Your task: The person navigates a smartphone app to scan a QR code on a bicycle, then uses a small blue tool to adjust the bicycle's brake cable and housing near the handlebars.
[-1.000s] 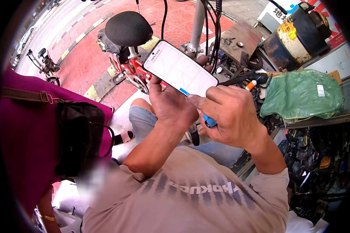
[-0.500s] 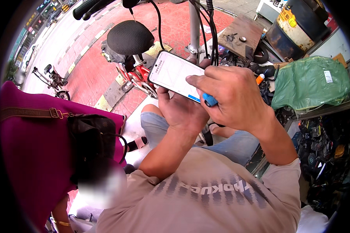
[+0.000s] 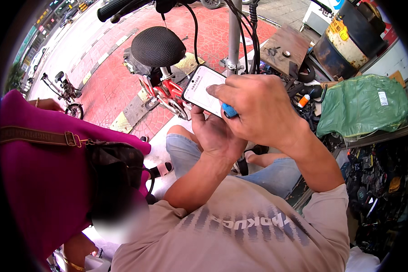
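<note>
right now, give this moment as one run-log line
left hand: holds phone | right hand: over phone, gripping blue object | at left: person in magenta | at right: green plastic bundle

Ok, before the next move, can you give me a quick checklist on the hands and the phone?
1. Phone supported: ok, the left hand holds it from below.
2. Screen lit: ok, it shows a mostly white page.
3. Screen fully visible: not ok, the right hand covers part of it.
4. Right hand free: not ok, a blue object sits in its curled fingers.
5. Index fingertip touching the screen: cannot tell, it may only hover.
6. Bystander in purple apart from the phone: ok, standing to the left.
</note>
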Demonstrator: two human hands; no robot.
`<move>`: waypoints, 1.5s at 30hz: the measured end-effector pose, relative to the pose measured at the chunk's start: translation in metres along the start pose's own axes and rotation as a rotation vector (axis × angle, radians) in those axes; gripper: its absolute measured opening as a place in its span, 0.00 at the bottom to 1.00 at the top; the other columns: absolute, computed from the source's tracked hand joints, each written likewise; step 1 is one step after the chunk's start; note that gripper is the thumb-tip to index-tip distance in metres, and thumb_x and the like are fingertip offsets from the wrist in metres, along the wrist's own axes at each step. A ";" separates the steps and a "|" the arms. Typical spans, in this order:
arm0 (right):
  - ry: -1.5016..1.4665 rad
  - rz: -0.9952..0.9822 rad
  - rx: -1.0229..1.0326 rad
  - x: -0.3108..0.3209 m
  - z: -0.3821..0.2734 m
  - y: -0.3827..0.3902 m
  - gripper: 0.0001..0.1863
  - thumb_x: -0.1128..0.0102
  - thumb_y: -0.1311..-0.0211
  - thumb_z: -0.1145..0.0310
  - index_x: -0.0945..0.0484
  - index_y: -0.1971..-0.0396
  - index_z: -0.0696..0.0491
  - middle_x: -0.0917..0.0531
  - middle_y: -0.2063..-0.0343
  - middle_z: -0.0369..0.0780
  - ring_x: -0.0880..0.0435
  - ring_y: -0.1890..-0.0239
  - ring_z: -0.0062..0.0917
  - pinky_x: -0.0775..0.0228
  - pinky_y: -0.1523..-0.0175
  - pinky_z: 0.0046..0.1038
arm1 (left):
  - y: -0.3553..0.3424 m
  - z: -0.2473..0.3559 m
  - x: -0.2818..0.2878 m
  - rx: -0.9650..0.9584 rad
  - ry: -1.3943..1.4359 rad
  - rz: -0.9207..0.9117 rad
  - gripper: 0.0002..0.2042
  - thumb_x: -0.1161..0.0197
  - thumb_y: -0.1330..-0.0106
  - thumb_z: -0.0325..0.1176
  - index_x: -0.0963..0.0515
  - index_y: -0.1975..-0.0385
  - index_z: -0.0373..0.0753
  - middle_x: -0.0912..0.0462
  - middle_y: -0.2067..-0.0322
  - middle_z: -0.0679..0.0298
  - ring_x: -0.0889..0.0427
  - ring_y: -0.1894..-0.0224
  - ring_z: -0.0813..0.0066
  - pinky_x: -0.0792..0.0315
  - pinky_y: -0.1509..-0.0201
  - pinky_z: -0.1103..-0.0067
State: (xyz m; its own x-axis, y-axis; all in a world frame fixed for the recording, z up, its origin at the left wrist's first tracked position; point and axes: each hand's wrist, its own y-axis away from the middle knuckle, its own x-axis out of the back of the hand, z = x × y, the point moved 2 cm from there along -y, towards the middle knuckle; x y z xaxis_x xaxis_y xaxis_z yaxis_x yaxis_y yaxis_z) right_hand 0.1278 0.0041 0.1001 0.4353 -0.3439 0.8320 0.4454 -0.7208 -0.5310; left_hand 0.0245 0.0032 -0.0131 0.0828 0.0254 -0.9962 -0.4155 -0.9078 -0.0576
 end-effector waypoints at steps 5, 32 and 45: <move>-0.088 0.166 -0.004 0.018 0.004 0.003 0.14 0.30 0.40 0.74 0.08 0.54 0.52 0.12 0.69 0.43 0.11 0.69 0.41 0.20 0.65 0.40 | -0.001 0.002 0.000 0.032 0.013 -0.001 0.39 0.56 0.21 0.67 0.29 0.22 0.43 0.22 0.26 0.62 0.25 0.23 0.59 0.36 0.16 0.60; 0.026 -0.120 -0.071 0.016 0.016 0.057 0.17 0.25 0.48 0.70 0.09 0.55 0.49 0.18 0.73 0.39 0.13 0.70 0.39 0.22 0.65 0.42 | -0.014 0.009 -0.005 0.090 0.074 -0.125 0.40 0.59 0.23 0.64 0.24 0.27 0.36 0.19 0.30 0.42 0.22 0.27 0.43 0.31 0.20 0.54; -0.068 0.068 -0.061 0.033 0.018 0.063 0.13 0.28 0.41 0.78 0.08 0.55 0.53 0.19 0.74 0.41 0.17 0.74 0.41 0.27 0.70 0.39 | -0.009 0.003 -0.018 0.078 0.029 0.028 0.38 0.57 0.22 0.62 0.22 0.31 0.35 0.17 0.33 0.41 0.20 0.29 0.42 0.28 0.24 0.54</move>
State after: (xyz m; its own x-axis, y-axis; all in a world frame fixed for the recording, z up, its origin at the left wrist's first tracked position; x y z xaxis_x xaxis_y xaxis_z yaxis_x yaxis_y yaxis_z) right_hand 0.1839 -0.0420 0.0909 0.5157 -0.3532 0.7806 0.3656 -0.7333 -0.5733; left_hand 0.0240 0.0127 0.0049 0.0957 -0.0124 -0.9953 -0.4870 -0.8726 -0.0360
